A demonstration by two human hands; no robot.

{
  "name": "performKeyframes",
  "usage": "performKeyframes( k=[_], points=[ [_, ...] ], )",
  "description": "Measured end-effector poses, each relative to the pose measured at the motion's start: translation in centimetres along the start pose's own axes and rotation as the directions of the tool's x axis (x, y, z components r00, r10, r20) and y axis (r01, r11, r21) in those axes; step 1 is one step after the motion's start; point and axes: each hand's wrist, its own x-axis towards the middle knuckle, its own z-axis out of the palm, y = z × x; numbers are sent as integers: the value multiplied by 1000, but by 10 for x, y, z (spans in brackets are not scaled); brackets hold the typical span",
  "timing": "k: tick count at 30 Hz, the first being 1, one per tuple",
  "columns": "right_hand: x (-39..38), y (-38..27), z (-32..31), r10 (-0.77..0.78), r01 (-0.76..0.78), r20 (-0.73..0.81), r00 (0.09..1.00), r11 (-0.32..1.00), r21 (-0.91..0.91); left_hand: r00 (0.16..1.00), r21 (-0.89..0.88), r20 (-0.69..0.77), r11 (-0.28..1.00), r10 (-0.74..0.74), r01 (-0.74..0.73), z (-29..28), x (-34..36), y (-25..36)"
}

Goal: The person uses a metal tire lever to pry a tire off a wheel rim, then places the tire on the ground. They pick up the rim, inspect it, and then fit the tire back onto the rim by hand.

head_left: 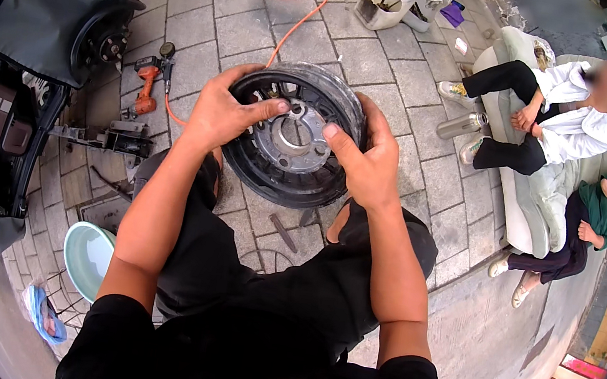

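A black wheel rim [257, 175] with a silver metal centre [306, 160] is held up between my two hands, above the paving and in front of my knees. On its left edge my left hand [223, 107] is closed, the thumb reaching over the face towards the centre. My right hand [371, 164] clasps the opposite edge, its thumb lying across the face beside the centre. Most of the fingers behind the rim are hidden. Below it, a flat metal bar [283, 233] lies on the paving between my feet.
At left stands a vehicle with an exposed wheel hub [111, 48]. Near it lie an orange power tool [146, 94], a gauge [168, 51] and a jack [105, 140]. An orange hose [291, 39] runs ahead. A basin [80, 259] is lower left; two people sit on a sofa [520, 220] at right.
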Motion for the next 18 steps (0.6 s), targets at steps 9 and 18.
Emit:
performKeyframes(
  k=[9, 18],
  points=[
    [8, -8, -6, 223, -220, -38, 974, 973, 66, 991, 79, 130, 996, -39, 29, -9, 2, -2],
    [13, -4, -3, 321, -319, -31, 946, 945, 70, 991, -7, 127, 999, -39, 40, -11, 9, -25]
  ],
)
